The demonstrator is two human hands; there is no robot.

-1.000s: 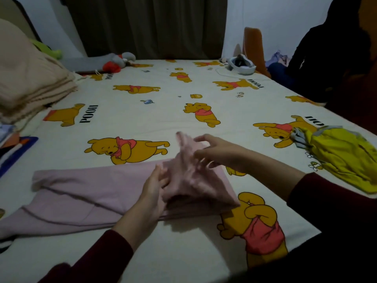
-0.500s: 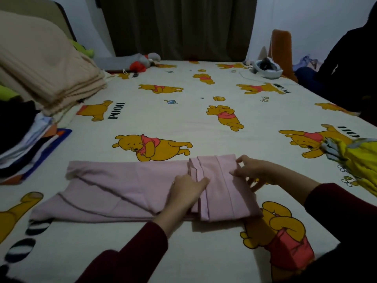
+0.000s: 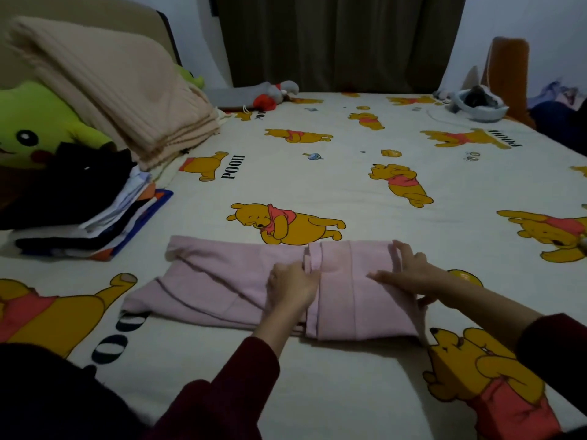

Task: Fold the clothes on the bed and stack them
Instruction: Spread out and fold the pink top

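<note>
Pink garment (image 3: 222,281) under two hands, left hand (image 3: 290,285), right hand (image 3: 409,274)

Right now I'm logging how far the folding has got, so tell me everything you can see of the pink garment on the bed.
The pink garment is pale pink and looks like soft knit. It lies flat on the Pooh-print bedsheet, stretched left to right. Its right end is folded over into a neat panel with visible seams; its left part is still spread out, with creases. The left hand pinches the folded edge at the middle, and the right hand rests along the panel's right edge.
</note>
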